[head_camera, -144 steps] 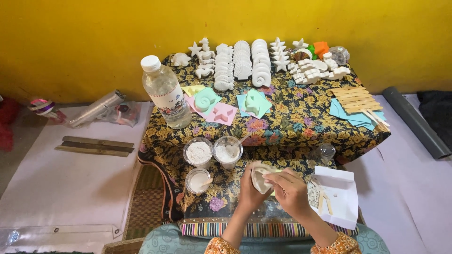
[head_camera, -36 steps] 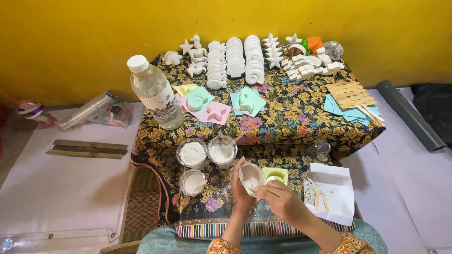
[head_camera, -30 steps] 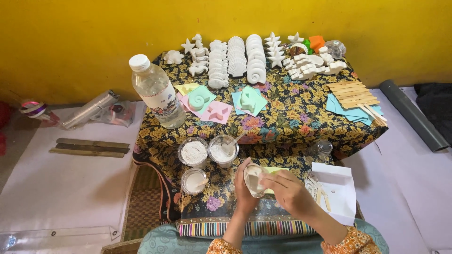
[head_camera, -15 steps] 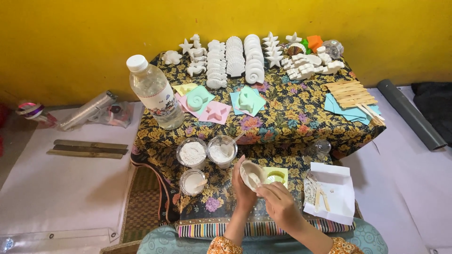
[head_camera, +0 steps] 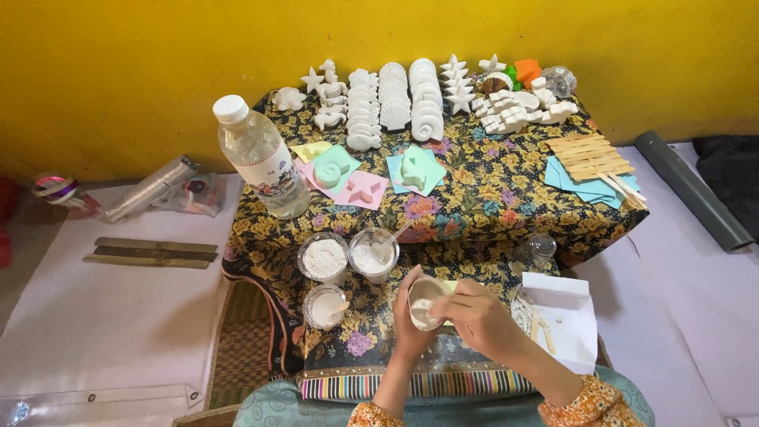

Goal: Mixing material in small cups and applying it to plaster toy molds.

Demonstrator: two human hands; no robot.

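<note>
The left hand (head_camera: 413,328) wraps around a small clear cup (head_camera: 424,300) holding white paste, tilted toward the person – fingers closed on its side. The right hand (head_camera: 478,315) is curled over the cup's right rim, fingers pinched narrow; whether it grips a stirrer cannot be told. A pale green mould (head_camera: 447,289) peeks out just behind the cup. Left of the cup stand three powder cups (head_camera: 324,259) – two side by side, one nearer the person. Right of the cup lies a white paper sheet (head_camera: 563,316) with wooden sticks. Well beyond the cup, a water bottle (head_camera: 261,158) stands on the floral cloth (head_camera: 490,182), and rows of white plaster casts (head_camera: 403,103) line the far edge.
</note>
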